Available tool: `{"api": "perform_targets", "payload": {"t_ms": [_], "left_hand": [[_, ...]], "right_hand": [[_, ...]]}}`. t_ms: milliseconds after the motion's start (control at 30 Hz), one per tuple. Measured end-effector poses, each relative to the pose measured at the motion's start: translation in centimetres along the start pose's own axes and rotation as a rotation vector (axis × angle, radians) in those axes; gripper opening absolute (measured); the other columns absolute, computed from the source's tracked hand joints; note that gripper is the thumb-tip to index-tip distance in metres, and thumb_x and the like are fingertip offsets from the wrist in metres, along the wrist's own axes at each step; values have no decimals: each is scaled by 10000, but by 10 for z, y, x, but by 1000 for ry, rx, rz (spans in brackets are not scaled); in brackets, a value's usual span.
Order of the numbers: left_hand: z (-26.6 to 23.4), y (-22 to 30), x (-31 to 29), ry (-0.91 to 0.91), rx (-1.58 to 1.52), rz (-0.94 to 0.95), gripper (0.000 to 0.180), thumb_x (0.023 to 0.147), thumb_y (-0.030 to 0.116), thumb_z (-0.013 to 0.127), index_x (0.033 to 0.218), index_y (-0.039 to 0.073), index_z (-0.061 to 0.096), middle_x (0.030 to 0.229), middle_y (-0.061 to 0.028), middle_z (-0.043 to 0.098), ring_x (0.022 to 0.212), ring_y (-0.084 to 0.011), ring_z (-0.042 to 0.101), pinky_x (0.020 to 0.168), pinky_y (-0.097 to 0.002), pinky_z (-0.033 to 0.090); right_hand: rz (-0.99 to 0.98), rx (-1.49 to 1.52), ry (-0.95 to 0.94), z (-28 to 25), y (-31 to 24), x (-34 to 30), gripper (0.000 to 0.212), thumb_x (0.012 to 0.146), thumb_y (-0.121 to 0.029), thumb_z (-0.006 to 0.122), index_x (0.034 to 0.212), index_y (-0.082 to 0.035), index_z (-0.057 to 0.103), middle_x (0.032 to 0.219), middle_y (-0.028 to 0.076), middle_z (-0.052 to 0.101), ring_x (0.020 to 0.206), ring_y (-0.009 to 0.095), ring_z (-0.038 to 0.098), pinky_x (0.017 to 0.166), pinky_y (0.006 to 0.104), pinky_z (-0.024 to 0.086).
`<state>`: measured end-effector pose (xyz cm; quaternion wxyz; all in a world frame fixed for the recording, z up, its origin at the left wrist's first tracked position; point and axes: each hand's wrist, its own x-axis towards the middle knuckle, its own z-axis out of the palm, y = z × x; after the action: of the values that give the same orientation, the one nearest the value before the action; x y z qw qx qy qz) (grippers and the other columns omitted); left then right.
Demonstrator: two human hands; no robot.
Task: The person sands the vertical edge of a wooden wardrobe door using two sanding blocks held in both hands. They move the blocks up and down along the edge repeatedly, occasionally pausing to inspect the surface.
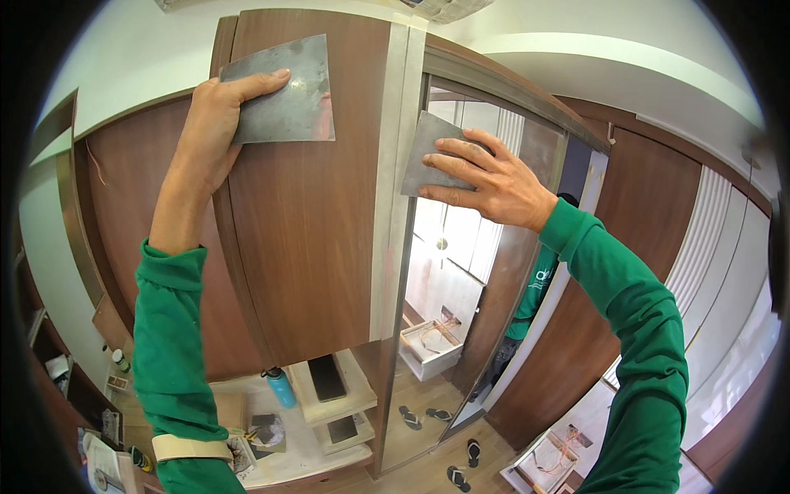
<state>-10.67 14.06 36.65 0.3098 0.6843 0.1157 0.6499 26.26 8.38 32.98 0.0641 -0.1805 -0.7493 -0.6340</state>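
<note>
My left hand is raised at the upper left, gripping a flat, roughly square grey metal scraper plate with the thumb across its face. A reddish reflection shows near the plate's right edge. On the right, my right hand has its fingers spread over a second grey scraper plate, pressing or holding it by the pale edge strip of the brown cabinet. Whether that plate touches the strip I cannot tell. The left plate overlaps the brown wood panel in view.
A mirrored sliding door reflects the room and a green-sleeved person. Below, white shelves hold a blue bottle. Black flip-flops lie on the floor. A white drawer box with orange wires sits at the lower right.
</note>
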Motion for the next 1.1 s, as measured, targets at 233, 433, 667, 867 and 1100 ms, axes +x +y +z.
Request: {"api": "perform_targets", "payload": {"t_ms": [233, 433, 667, 867, 1100], "left_hand": [[1, -1, -4, -33, 35, 54, 358, 911, 263, 746, 985, -87, 757, 888, -120, 708, 831, -164, 683, 778, -296, 552], [-3, -9, 1, -56, 70, 78, 379, 909, 282, 746, 1018, -79, 767, 891, -118, 724, 818, -161, 691, 803, -282, 543], [-1, -5, -3, -58, 90, 95, 360, 914, 286, 738, 981, -67, 769, 885, -116, 736, 806, -156, 699, 787, -278, 543], [-3, -7, -4, -76, 92, 97, 353, 925, 288, 731, 1005, -53, 776, 883, -95, 735, 803, -142, 694, 788, -269, 541], [-7, -9, -2, -96, 109, 119, 369, 935, 290, 726, 1054, -57, 772, 912, -88, 739, 818, -131, 697, 802, -266, 545]], "right_hand": [[-53, 23, -30, 8, 9, 9, 694, 760, 31, 677, 1340, -350, 668, 1466, 11, 553, 1401, 235, 483, 1234, 461, 365], [-80, 25, -15, 15, 16, 11, 724, 724, 17, 691, 1336, -369, 668, 1475, 5, 550, 1407, 224, 480, 1238, 451, 359], [-58, 41, -12, 19, 16, 11, 734, 715, 38, 677, 1331, -362, 670, 1479, 14, 547, 1401, 229, 486, 1222, 453, 371], [-36, 34, -40, 10, 11, 7, 708, 739, 37, 669, 1328, -356, 670, 1461, 26, 561, 1386, 232, 499, 1206, 452, 384], [-54, 67, -29, 10, 0, 6, 733, 737, 49, 658, 1346, -358, 658, 1455, 7, 568, 1382, 227, 503, 1210, 443, 378]]}}
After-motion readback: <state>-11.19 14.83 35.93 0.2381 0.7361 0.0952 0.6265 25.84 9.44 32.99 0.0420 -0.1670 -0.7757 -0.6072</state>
